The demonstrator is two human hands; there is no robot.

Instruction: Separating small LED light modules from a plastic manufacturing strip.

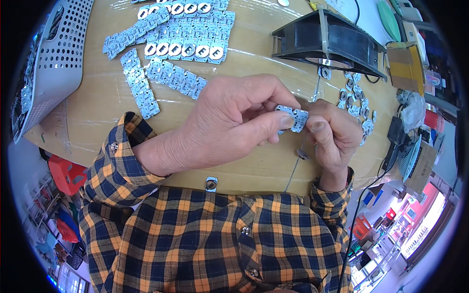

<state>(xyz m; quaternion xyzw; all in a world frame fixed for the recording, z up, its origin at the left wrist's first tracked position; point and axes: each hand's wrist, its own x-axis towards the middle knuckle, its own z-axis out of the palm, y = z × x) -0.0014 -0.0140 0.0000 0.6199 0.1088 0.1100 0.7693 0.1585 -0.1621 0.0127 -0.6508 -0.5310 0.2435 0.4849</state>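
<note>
Both hands, left hand [229,124] and right hand [334,134], pinch one small metal strip [293,117] in a tight grip; more metal strips [181,44] lie at eleven o'clock on the table [97,97].

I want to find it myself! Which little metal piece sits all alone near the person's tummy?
Start at the brown table and follow its near edge, by the checked shirt. Between the two forearms, below the left hand, lies one small square metal piece with a dark hole. Unlike the strips and the pile, it lies alone.
</note>
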